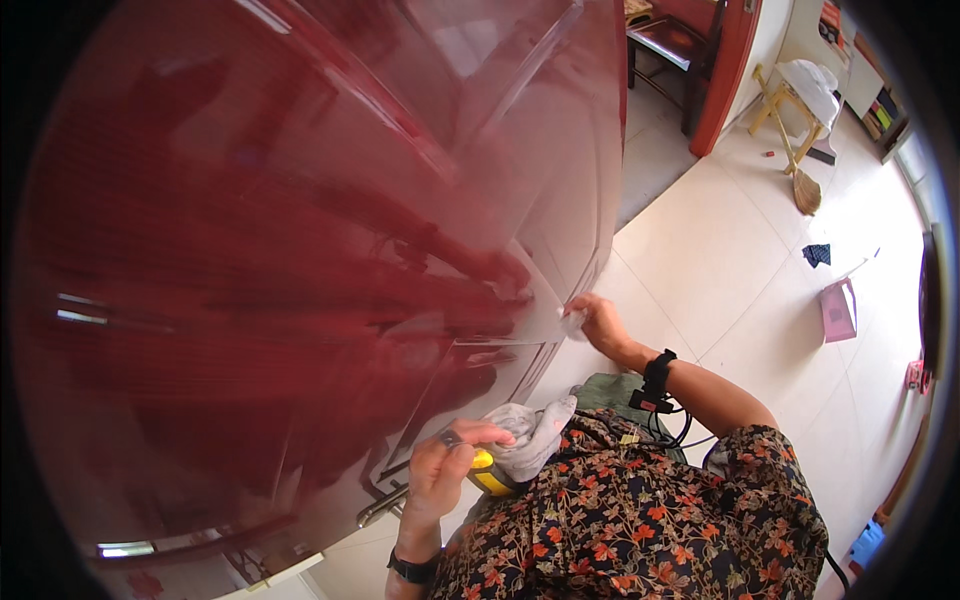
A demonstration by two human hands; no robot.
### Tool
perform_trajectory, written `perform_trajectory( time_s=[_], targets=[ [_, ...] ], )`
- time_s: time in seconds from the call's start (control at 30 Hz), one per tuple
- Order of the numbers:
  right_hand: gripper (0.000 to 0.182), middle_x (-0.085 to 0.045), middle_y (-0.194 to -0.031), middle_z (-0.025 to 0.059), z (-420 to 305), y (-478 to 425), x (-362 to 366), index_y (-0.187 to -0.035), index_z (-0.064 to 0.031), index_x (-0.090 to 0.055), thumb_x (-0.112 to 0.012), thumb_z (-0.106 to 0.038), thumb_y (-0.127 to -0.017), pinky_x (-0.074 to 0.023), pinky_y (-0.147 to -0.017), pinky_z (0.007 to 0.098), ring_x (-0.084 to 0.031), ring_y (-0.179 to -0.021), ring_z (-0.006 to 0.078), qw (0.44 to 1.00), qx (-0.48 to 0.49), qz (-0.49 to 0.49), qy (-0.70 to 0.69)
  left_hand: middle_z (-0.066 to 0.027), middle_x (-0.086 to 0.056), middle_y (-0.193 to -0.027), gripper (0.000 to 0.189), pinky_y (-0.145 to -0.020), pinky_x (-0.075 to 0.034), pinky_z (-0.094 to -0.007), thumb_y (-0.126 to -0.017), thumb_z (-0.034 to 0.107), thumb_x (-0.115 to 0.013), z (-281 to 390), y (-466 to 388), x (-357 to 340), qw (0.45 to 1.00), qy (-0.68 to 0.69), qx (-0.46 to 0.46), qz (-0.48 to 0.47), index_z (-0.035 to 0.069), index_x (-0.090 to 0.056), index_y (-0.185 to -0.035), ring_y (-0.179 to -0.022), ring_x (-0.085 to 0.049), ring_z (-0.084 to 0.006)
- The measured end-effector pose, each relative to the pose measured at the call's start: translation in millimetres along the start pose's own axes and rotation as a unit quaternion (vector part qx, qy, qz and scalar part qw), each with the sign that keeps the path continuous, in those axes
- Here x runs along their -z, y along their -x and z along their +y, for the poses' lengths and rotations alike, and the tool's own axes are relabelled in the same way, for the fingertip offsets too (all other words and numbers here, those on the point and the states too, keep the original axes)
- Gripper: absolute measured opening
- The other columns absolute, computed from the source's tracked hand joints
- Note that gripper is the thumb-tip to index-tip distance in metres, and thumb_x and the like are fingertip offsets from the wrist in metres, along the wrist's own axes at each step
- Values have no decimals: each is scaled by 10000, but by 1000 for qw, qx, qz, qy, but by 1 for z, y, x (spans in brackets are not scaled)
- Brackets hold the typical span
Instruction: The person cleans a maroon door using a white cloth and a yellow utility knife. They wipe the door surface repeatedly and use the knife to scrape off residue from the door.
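Observation:
A large glossy dark-red door [300, 247] with raised panel mouldings fills the left and middle of the view. My right hand [604, 324] pinches a small white wad [574, 324], cloth or paper, near the door's edge; whether the wad touches the surface cannot be made out. Close to my body, my left hand [442, 465] grips a crumpled grey cloth [529, 435]. A yellow and black object [487, 474], perhaps a container, shows beneath that cloth, mostly hidden. Beside my left wrist is the metal door handle [381, 506]. The door reflects an arm and hand.
Pale floor tiles [675, 277] extend to the right. On them lie a dark cloth [817, 255] and a pink box [838, 311]. A straw broom [806, 191] leans by a wooden stool [787, 97] bearing white plastic. Through a doorway stands a dark wooden chair [667, 41].

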State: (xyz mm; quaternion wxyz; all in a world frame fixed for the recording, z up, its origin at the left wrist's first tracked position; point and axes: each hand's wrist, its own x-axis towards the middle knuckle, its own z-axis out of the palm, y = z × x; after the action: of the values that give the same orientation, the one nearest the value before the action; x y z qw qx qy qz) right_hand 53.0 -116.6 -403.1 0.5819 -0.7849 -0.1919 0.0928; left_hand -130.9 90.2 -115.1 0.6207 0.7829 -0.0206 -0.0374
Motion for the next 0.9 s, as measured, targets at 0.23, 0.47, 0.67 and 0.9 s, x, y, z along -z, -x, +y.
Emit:
perform_trajectory(
  time_s=[0.23, 0.47, 0.67, 0.9],
  targets=[
    [263, -623, -959, 94, -185, -54, 63, -998, -50, -643, -724, 62, -775, -512, -783, 332, -623, -884, 210, 957, 109, 206, -173, -156, -716, -1025, 308, -880, -528, -348, -966, 83, -446, 3, -8, 1, 999, -12, 28, -23, -47, -708, -1062, -976, -683, -243],
    [250, -575, -1024, 135, -186, -67, 33, -923, -39, -606, -680, 100, -730, -489, -851, 373, -574, -1001, 319, 902, 264, 325, -102, -169, -721, -1044, 320, -899, -521, -355, -972, 87, -438, 30, -13, -4, 997, -39, 34, -60, -51, -710, -1067, -1007, -679, -259],
    [300, -572, -1017, 132, -187, -56, 36, -944, -59, -605, -679, 122, -717, -494, -836, 375, -576, -990, 314, 938, 230, 208, -155, -164, -723, -1033, 335, -888, -512, -347, -976, 144, -453, 27, -19, -8, 996, -51, 38, -55, -48, -716, -1053, -989, -676, -250],
    [264, -625, -965, 147, -185, -135, 86, -983, -51, -634, -622, 103, -769, -510, -825, 374, -629, -931, 308, 912, 181, 353, -102, -152, -725, -1031, 335, -884, -512, -340, -970, 144, -452, 35, -25, -12, 994, -74, 35, -71, -42, -721, -1040, -989, -675, -250]
  ],
)
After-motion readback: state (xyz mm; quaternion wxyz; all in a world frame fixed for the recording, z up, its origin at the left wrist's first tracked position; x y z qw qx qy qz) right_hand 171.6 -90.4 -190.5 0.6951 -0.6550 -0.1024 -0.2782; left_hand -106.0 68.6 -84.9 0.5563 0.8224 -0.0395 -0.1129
